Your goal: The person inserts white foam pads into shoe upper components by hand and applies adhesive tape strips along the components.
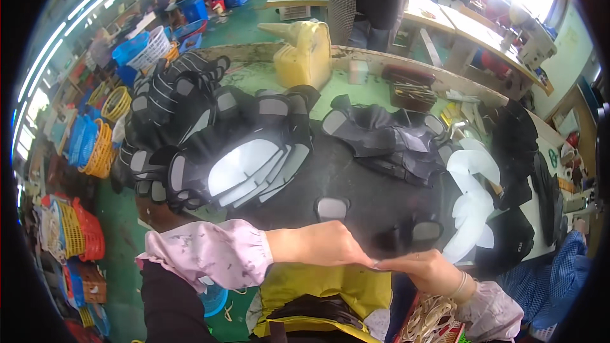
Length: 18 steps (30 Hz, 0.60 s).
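My left hand (333,244) and my right hand (424,271) meet above the near edge of the bench, with their fingers closed and pinching. They appear to grip a black shoe upper, a curved piece with a grey patch (333,208) on one end and another on the blurred end at right. Its middle is largely hidden by my hands. Past it, on the left, lie black uppers (171,101) in heaps, with overlapping white curved pieces (248,168) among them. More black uppers (391,136) are stacked at the right centre. White curved pieces (471,197) form a line on the right.
A yellow plastic jug (304,57) and a box of thin sticks (412,92) stand at the bench's far side. Below my hands is a yellow bag (343,279); pale strips (429,321) fill a basket beside it. A person (375,0) stands beyond. A blue-checked sleeve (553,276) shows at right.
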Available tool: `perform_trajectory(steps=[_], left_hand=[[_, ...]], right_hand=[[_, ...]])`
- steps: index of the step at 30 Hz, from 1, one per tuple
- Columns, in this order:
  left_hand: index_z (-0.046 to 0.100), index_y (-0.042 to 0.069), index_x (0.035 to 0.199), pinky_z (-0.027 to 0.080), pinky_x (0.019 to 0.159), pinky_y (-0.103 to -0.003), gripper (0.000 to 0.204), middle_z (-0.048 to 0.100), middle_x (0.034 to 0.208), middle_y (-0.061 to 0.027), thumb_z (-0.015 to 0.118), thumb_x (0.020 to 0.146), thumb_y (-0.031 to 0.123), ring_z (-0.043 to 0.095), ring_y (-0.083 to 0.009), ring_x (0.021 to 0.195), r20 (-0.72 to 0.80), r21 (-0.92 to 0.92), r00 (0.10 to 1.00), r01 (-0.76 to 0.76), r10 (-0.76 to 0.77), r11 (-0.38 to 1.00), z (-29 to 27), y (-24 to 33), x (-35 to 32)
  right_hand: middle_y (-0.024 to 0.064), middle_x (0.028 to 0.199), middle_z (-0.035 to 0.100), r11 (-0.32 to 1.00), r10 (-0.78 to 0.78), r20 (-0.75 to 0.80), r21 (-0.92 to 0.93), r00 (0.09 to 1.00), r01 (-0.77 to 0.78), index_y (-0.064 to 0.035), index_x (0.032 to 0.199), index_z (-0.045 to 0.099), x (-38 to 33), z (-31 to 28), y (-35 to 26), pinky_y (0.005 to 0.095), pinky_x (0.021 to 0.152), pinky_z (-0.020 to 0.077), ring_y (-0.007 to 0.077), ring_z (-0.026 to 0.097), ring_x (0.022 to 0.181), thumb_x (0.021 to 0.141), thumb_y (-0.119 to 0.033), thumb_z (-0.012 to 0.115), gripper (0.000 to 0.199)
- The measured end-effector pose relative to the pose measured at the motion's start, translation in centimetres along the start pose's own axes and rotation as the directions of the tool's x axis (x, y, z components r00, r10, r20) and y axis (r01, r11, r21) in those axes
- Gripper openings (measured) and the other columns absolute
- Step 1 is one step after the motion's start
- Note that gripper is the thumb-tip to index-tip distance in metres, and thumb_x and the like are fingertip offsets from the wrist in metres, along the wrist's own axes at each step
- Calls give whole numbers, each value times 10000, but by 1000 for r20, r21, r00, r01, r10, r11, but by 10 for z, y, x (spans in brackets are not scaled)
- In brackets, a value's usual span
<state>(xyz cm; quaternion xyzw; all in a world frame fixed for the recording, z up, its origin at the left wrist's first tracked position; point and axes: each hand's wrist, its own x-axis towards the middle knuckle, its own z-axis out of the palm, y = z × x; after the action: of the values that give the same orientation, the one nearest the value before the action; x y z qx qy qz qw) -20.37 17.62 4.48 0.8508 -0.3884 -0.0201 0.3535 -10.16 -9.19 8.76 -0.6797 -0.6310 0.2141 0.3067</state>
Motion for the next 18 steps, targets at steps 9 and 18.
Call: perform_trajectory(steps=[9,18], left_hand=[[741,90,1070,604,841,-344,315,745,1101,-84,610,801,-10,733,-237,969,-368,355,924,247,-109,902,-133,90,-36],[698,28,1124,462,1024,-401,358,666,1222,-143,572,801,-60,617,-338,1166,-752,316,494,851,-436,419,-134,50,-141]], right_hand=[[222,1308,620,965,-72,-598,-245,798,-96,9,1274,576,22,-58,-46,396,1054,452,343,594,1246,798,172,478,513],[153,1199,655,917,194,-685,-127,702,-377,-37,1176,610,-19,-69,39,380,946,488,330,617,1118,842,41,594,343]])
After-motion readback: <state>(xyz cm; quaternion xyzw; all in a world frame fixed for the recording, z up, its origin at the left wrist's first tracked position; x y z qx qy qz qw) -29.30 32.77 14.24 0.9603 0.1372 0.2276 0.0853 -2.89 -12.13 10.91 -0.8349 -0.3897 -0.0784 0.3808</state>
